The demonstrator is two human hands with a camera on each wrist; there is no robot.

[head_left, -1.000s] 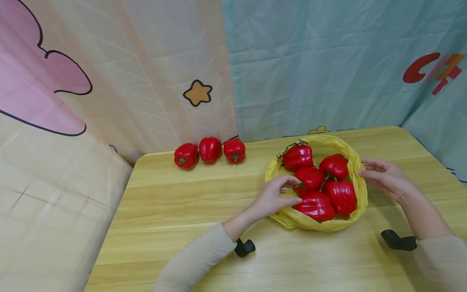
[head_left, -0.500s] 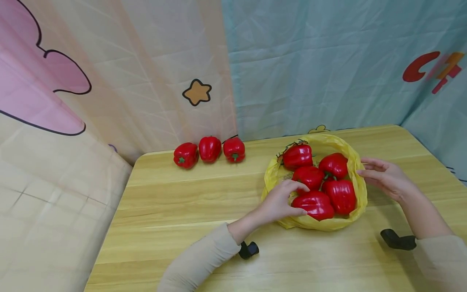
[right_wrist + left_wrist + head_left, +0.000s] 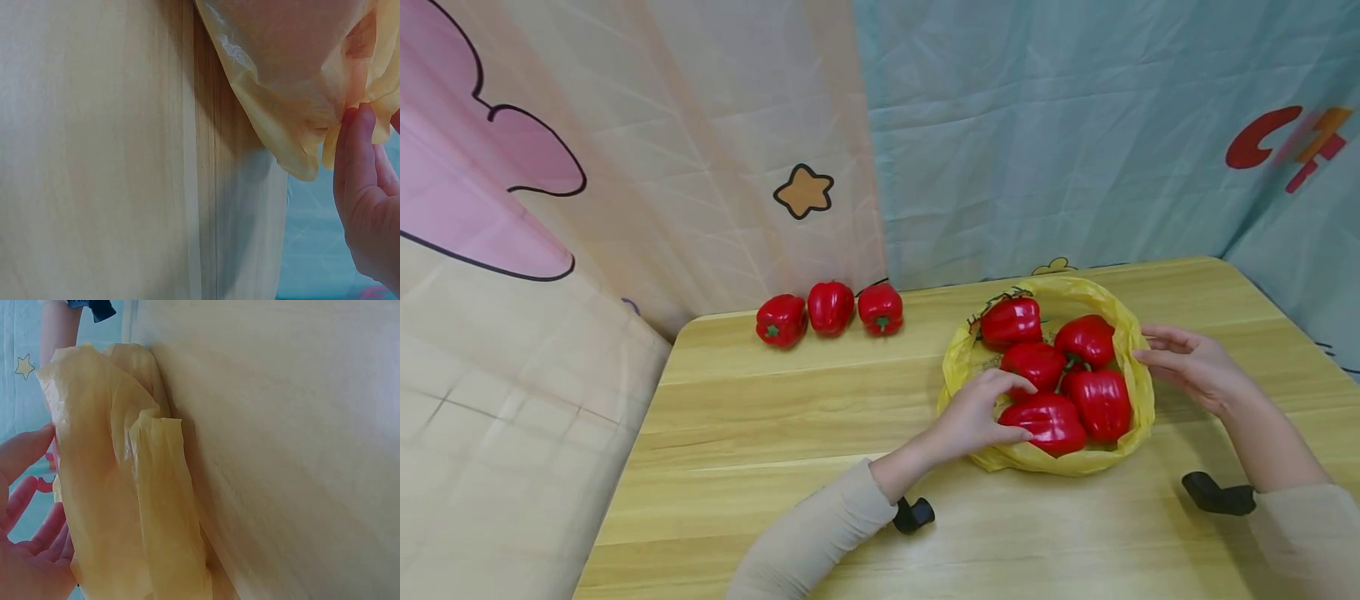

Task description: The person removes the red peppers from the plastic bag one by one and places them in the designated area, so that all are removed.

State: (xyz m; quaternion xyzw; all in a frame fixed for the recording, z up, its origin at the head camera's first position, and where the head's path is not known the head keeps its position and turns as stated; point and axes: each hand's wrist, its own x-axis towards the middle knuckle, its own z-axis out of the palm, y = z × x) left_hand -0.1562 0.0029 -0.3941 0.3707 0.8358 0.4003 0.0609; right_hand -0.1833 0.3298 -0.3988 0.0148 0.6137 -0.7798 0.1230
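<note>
Fingers of the left hand clasp a bagged pepper | right hand pinches the yellow bag, likely bracing its mouth | three peppers line the bench

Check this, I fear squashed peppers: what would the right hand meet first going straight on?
The side of the yellow bag, which the right hand seems to pinch at its rim; a red pepper probably comes next, though depth is unclear.

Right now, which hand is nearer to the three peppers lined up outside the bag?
Left. The left hand is at the left side of the yellow bag, in front and to the right of the three peppers; the right hand is farther right, at the opposite rim.
</note>
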